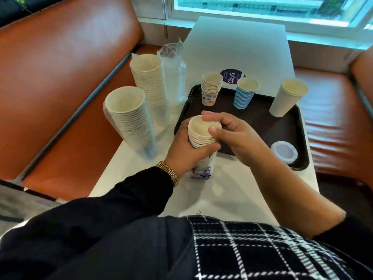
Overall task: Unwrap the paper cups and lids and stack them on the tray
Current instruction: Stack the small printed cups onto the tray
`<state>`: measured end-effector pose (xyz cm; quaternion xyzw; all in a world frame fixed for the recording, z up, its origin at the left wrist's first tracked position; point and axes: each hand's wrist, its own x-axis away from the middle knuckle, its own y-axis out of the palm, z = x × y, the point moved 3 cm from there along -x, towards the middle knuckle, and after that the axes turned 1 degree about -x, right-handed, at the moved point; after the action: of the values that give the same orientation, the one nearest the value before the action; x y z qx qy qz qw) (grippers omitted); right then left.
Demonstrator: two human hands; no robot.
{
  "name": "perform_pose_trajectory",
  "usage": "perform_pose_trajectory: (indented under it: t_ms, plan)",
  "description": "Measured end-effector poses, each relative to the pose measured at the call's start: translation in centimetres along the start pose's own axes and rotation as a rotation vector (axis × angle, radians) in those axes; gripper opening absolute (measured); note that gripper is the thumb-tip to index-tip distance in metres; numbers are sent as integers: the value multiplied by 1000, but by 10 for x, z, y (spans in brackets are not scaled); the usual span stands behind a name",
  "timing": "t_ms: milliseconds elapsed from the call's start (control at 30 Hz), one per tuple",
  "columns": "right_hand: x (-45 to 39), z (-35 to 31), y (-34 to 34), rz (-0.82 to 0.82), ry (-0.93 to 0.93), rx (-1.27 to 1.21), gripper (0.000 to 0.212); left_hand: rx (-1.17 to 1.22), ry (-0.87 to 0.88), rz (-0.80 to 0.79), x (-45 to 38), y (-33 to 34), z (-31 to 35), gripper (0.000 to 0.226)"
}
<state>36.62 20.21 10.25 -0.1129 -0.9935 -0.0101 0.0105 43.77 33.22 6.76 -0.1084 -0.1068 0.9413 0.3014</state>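
Both hands hold one stack of cups (202,136) upright, mouth up, just near-left of the tray (282,126). Left hand (187,152) wraps its middle; right hand (228,128) pinches the top rim with thumb and fingers.

Left hand (187,152) grips cup stack (202,136) at table's (238,43) near edge, just off tray's (282,126) left rim; right hand (232,132) pinches top cup's rim. On tray: patterned cups (211,89), blue cups (245,93), white cups (287,98) along far edge; lids (284,152) at near right corner. Two wrapped stacks (131,118) at table's left edge.
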Motion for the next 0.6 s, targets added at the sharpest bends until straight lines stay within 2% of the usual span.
perform_pose_trajectory:
  t_ms: [100, 333, 600]
  plan:
    - [6, 5, 1, 19, -15, 26, 38, 16, -10, -11, -2, 5, -2, 77]
    - [6, 16, 3, 99, -95, 122, 19, 24, -38, -10, 0, 5, -6, 79]
    - [6, 1, 6, 187, -197, 48, 25, 14, -21, -43, 6, 4, -1, 76]
